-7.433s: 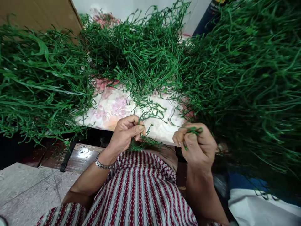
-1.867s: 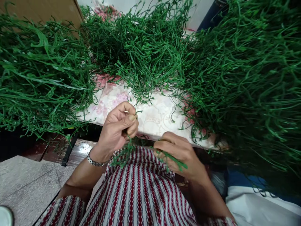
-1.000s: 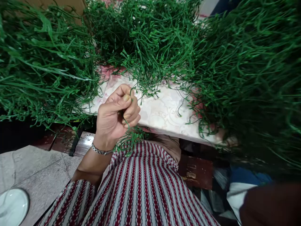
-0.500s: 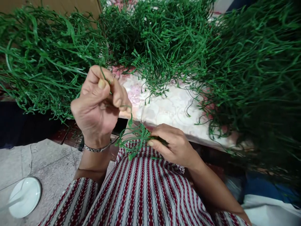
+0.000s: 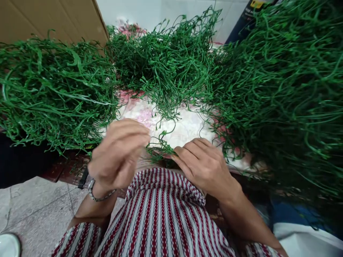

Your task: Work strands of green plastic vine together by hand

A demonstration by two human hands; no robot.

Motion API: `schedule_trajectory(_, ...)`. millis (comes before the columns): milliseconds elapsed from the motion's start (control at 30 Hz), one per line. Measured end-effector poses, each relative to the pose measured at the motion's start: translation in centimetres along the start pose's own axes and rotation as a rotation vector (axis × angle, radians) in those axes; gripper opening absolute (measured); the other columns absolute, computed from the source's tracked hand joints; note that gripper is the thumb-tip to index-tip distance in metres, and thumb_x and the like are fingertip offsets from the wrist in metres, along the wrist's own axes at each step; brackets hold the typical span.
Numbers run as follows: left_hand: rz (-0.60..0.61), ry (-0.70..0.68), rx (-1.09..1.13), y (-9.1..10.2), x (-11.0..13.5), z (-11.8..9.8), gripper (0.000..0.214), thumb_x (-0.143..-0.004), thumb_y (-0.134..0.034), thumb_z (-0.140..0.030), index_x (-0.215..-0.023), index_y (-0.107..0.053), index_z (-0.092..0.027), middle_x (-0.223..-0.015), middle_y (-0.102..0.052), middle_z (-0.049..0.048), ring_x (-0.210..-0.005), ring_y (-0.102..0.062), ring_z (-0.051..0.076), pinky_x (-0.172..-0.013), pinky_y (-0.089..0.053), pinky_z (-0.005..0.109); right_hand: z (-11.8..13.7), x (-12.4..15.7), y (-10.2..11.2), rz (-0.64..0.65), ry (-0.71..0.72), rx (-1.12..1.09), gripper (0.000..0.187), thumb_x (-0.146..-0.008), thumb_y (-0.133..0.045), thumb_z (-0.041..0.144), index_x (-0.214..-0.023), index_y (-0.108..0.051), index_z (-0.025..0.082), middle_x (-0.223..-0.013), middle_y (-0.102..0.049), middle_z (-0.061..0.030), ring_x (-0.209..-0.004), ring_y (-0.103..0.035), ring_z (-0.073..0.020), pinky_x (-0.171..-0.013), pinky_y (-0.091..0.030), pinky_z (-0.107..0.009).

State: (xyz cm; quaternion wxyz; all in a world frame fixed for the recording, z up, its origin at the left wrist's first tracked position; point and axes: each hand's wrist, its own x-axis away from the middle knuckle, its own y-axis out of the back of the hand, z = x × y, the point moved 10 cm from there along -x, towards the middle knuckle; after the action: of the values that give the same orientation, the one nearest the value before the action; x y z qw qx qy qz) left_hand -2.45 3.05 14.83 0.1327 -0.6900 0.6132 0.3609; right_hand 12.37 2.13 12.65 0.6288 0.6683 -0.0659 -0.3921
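Left hand [image 5: 118, 157]: blurred, at the near edge of the pale floral cloth [image 5: 187, 126]; fingers bunched narrow; we cannot tell whether it holds anything.
Right hand [image 5: 203, 166]: fingers straight and close together, tips touching the small tuft of green plastic sprigs [image 5: 160, 148]; thumb hidden, so we cannot tell its grip.
Tuft: at the cloth's near edge, between our hands.
Heaps of thin green plastic stems [image 5: 268, 89]: along the cloth's left, far and right edges.

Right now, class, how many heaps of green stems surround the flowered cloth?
3. The left heap sits by the cardboard, the middle heap behind the cloth, the right heap, the largest, over its right edge. Others may lie out of view.
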Motion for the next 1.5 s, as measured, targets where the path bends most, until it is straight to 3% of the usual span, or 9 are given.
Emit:
schedule_trajectory(67, 0.2, -0.161, -0.108, -2.4, 0.1, -2.5, 0.027, -0.079, -0.056, -0.01, -0.101, -0.064, -0.022, -0.102, -0.066, 0.0041, -0.099, -0.057, 0.021, -0.092, -0.045, 0.043, 0.4, -0.5, 0.8, 0.013, 0.062, 0.077, 0.01, -0.084, -0.055, 0.019, -0.084, -0.063, 0.015, -0.069, -0.058, -0.0029, -0.067, -0.05, -0.0156, -0.072, -0.042, -0.032)
schedule_trajectory(167, 0.44, -0.145, -0.199, -5.4, 0.4, -2.1, 0.027, -0.079, -0.051, -0.003, -0.101, -0.062, -0.013, -0.093, -0.066, 0.0086, -0.093, -0.058, 0.02, -0.086, -0.046, 0.04, 0.7, -1.3, 1.7, 0.016, 0.143, 0.161, 0.013, -0.086, -0.051, 0.018, -0.086, -0.063, 0.015, -0.069, -0.056, -0.0032, -0.07, -0.049, -0.0159, -0.078, -0.042, -0.033)
schedule_trajectory(467, 0.502, 0.217, -0.21, -7.4, 1.5, 2.6, 0.011, -0.079, -0.051, -0.011, -0.075, -0.06, -0.018, -0.069, -0.059, 0.0022, -0.07, -0.049, 0.017, -0.068, -0.035, 0.032, -1.2, -2.2, 0.5, -0.134, 0.191, -0.012, 0.02, -0.09, -0.045, 0.03, -0.1, -0.061, 0.024, -0.086, -0.06, -0.0055, -0.091, -0.054, -0.0211, -0.085, -0.043, -0.039)
schedule_trajectory(667, 0.296, 0.451, 0.026, -7.8, 2.2, 5.0, 0.007, -0.075, -0.057, -0.014, -0.07, -0.056, -0.019, -0.068, -0.057, -0.0007, -0.068, -0.049, 0.015, -0.068, -0.036, 0.028, -3.3, -1.3, -0.9, -0.256, 0.006, -0.201, 0.034, -0.086, -0.052, 0.024, -0.119, -0.051, 0.017, -0.096, -0.062, -0.01, -0.093, -0.057, -0.0223, -0.084, -0.045, -0.04)
schedule_trajectory(800, 0.206, 0.612, 0.258, -8.4, 3.7, 6.7, 0.005, -0.075, -0.062, -0.018, -0.074, -0.058, -0.019, -0.068, -0.055, -0.0013, -0.065, -0.046, 0.013, -0.064, -0.036, 0.025, -4.7, 0.2, -0.6, -0.418, -0.185, -0.266, 0.026, -0.08, -0.059, 0.018, -0.105, -0.053, 0.017, -0.09, -0.061, -0.0086, -0.086, -0.056, -0.0205, -0.075, -0.048, -0.035)
schedule_trajectory(900, 0.167, 0.72, 0.447, -9.1, 4.7, 7.5, 0.008, -0.073, -0.066, -0.021, -0.075, -0.058, -0.018, -0.068, -0.053, -0.0012, -0.065, -0.046, 0.012, -0.062, -0.037, 0.024, -4.6, 0.4, -1.8, -0.361, -0.22, -0.401, 0.007, -0.083, -0.053, 0.015, -0.089, -0.055, 0.018, -0.079, -0.058, -0.0055, -0.077, -0.056, -0.0176, -0.069, -0.048, -0.032)
schedule_trajectory(1067, 0.004, 0.826, 0.708, -9.1, 5.4, 8.4, 0.015, -0.067, -0.073, -0.023, -0.073, -0.059, -0.018, -0.068, -0.054, -0.0018, -0.06, -0.046, 0.01, -0.056, -0.04, 0.021, -4.0, 0.6, -3.1, -0.241, -0.239, -0.582, 0.016, -0.088, -0.044, 0.014, -0.097, -0.057, 0.017, -0.083, -0.061, -0.0065, -0.079, -0.058, -0.0157, -0.069, -0.049, -0.03)
schedule_trajectory(1367, -0.061, 0.92, 0.815, -9.2, 5.9, 8.6, 0.025, -0.058, -0.078, -0.02, -0.069, -0.056, -0.018, -0.064, -0.053, -0.0037, -0.057, -0.047, 0.009, -0.053, -0.04, 0.02, -3.3, 0.9, -3.9, -0.086, -0.172, -0.748, 0.031, -0.085, -0.056, 0.03, -0.112, -0.055, 0.015, -0.099, -0.065, -0.0095, -0.089, -0.061, -0.017, -0.077, -0.051, -0.031)
schedule_trajectory(1500, -0.074, 0.92, 0.813, -8.9, 5.7, 8.6, 0.024, -0.056, -0.078, -0.018, -0.067, -0.057, -0.017, -0.062, -0.051, -0.0038, -0.055, -0.047, 0.008, -0.052, -0.041, 0.02, -3.0, 1.0, -4.1, -0.083, -0.152, -0.666, 0.033, -0.08, -0.064, 0.03, -0.108, -0.057, 0.015, -0.095, -0.066, -0.0095, -0.086, -0.061, -0.0179, -0.075, -0.051, -0.032)
